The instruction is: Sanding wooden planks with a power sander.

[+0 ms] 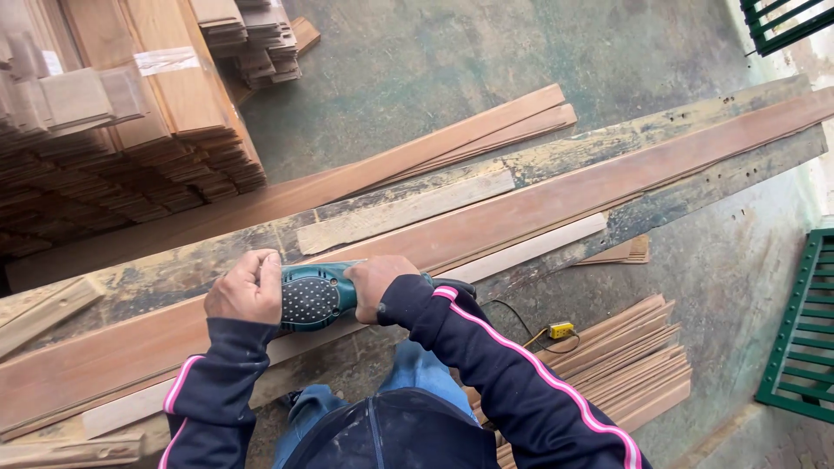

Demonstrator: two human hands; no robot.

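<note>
On the near edge of the long, paint-stained wooden bench [608, 143], seen from the head camera, a teal handheld power sander with a dotted grip [314, 295] rests on the long reddish-brown wooden plank [556, 204] lying lengthwise along it. The left hand [246, 289] wraps its curled fingers round the tool's rear; the right hand [375, 280] clamps down over its top. Risks, as I judge them: the plank seems unclamped and might slide under the tool's push; the black cable with a yellow plug [560, 330] hangs by the knees and could snag. Counting: one sander, two hands, one reddish plank being worked, two pale strips [408, 211] beside it, two bundles of stacked boards [130, 130] at the far left corner, one loose pile of slats [625, 356] on the floor.
</note>
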